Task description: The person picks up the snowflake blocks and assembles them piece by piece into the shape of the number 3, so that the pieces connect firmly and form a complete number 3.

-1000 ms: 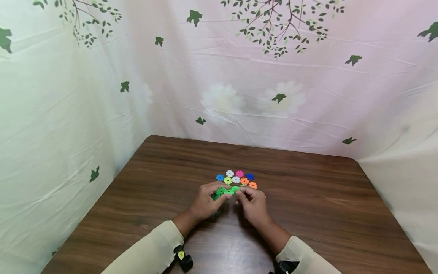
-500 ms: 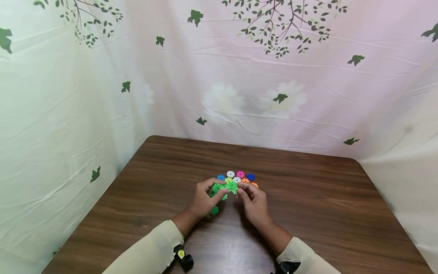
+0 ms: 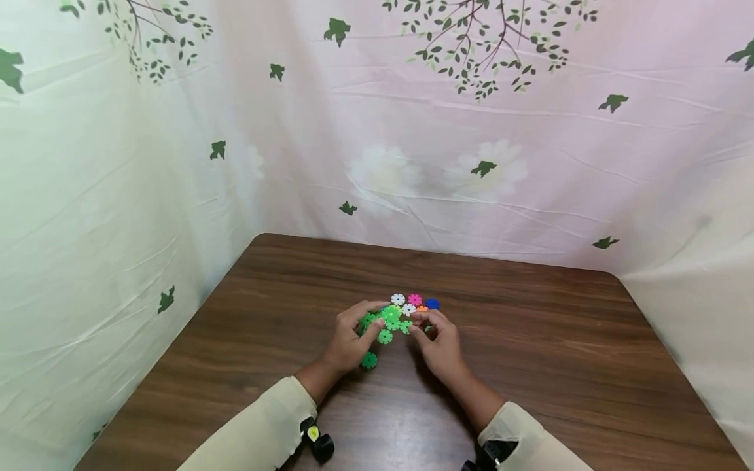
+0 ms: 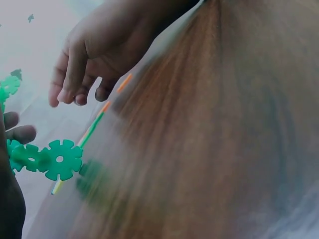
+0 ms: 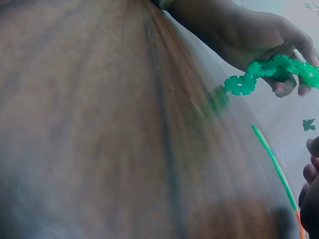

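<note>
My left hand (image 3: 349,337) holds a joined cluster of green notched discs (image 3: 391,315) between thumb and fingers, above the table. One darker green disc (image 3: 369,360) shows below the palm. In the right wrist view the joined discs (image 5: 241,84) run in a bent chain out of the left hand (image 5: 249,40), with a green reflection under them. To the right of the cluster is my right hand (image 3: 440,347), fingertips close to its edge. The left wrist view shows this right hand (image 4: 107,45) with loosely bent fingers and nothing between them.
Flat loose discs lie just beyond the hands on the brown wooden table (image 3: 530,366): a white disc (image 3: 398,299), a pink disc (image 3: 415,299), a dark blue disc (image 3: 432,304) and others partly covered. A printed cloth (image 3: 424,118) hangs behind and at both sides.
The left hand has tilted and turned the green cluster, so more discs show. The right fingertips, at the cluster's edge before, now stand slightly apart from it.
</note>
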Tool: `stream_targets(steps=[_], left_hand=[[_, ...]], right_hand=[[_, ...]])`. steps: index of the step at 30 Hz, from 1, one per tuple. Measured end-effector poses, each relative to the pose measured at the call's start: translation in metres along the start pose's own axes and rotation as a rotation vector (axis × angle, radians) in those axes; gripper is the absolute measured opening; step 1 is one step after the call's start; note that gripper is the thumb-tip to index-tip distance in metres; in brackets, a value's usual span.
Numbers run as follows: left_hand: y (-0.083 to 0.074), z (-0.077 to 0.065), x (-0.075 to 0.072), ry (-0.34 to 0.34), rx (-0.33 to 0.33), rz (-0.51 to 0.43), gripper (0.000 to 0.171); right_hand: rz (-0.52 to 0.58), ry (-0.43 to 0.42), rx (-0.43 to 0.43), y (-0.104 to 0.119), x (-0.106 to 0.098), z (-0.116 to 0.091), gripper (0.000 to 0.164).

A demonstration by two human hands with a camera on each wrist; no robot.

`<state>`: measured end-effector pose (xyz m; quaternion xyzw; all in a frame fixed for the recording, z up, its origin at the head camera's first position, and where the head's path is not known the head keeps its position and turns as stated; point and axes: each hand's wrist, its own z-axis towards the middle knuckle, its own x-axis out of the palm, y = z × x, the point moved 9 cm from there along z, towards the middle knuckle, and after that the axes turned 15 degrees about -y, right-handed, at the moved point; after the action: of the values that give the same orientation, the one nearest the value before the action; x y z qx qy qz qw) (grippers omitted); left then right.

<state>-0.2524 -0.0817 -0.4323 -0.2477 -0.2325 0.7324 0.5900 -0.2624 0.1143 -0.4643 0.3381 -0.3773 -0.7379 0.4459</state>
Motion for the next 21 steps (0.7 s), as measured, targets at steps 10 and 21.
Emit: stream_targets(steps=[10, 21], left_hand=[[-0.015, 0.005, 0.005, -0.017, 0.058, -0.002, 0.037], [0.004, -0.001, 0.007, 0.057, -0.032, -0.037, 0.042]], right_hand=[[-0.150, -0.002, -0.142, 0.001, 0.002, 0.009, 0.024], [-0.362, 0.127, -0.120, -0.012, 0.013, 0.015, 0.027]])
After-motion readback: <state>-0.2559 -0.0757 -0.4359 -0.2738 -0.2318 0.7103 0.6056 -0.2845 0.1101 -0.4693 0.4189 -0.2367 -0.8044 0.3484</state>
